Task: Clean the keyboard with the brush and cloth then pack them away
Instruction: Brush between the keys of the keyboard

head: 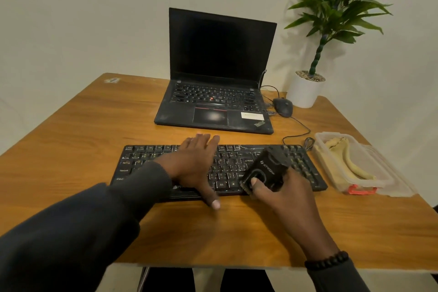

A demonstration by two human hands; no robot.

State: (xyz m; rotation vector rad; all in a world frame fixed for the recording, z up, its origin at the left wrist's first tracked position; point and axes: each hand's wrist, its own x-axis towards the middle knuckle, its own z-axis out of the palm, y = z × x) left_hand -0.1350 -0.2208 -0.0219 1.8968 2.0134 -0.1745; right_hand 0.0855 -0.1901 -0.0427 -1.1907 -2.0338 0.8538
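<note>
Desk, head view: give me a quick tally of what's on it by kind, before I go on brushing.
Computing gear: 3 - laptop, keyboard, mouse
Cleaning items: 2 - brush in the right hand's grip, cloth
Containers: 1 - clear plastic box holding the cloth
Plants: 1 - potted plant
Total: 7

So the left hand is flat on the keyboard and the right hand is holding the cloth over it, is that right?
Not quite. In the head view the right hand holds the black brush, not the cloth, which lies in the plastic container. The left hand is flat on the keyboard.
</note>
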